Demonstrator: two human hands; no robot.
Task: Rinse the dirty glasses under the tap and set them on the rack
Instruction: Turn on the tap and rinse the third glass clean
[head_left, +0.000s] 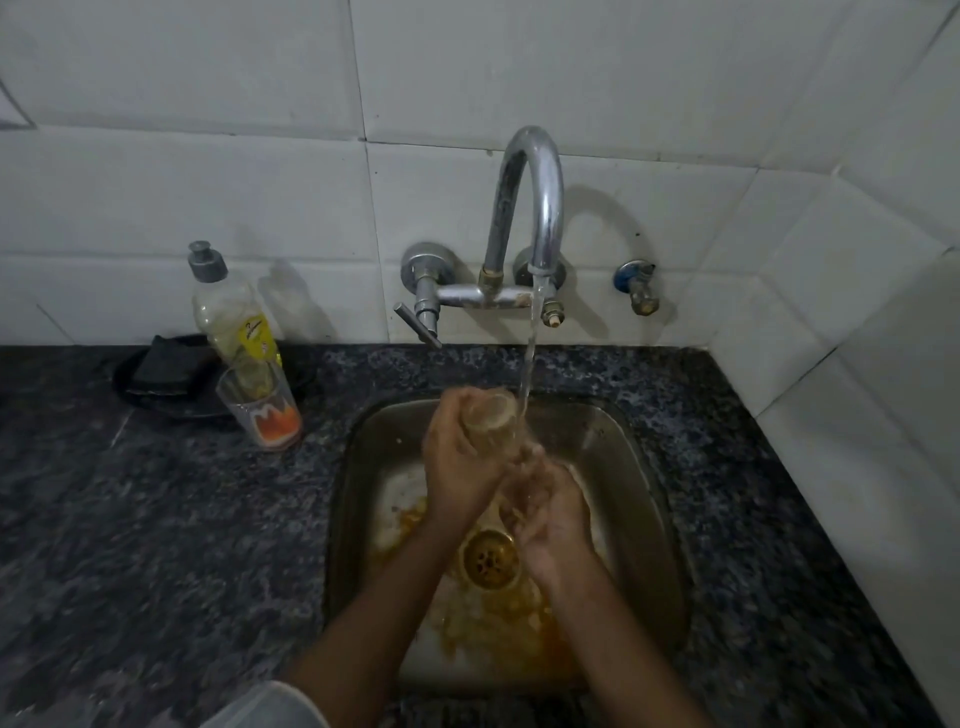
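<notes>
On the far left of the dark speckled worktop (130, 519) a black dish (156, 384) holds a dark scrub pad (169, 364). Just beside it leans a clear soap bottle (234, 317) with a grey cap and a yellow label, its top tilted to the left. In front of that bottle stands a second glass (262, 410), upright, mouth up, with an orange pattern near its base.

Over the steel sink (639, 467), my left hand (462, 462) is wrapped round the glass (493, 421) I am rinsing; my grip is closed on its side. The glass is tilted, its long axis running from low right to upper left, with the open mouth turned up and towards me. It is blurred, so I cannot tell how dirty it is. The stream from the curved chrome tap (535, 208) falls along the glass's right edge.

My right hand (550, 519) sits lower and to the right, fingers curled at the glass's lower end; through the water and blur I cannot tell if this grip truly holds it. Below lies the brass drain (488, 561), with orange residue on the sink floor. On the tiled wall to the right is a small valve (639, 291).
</notes>
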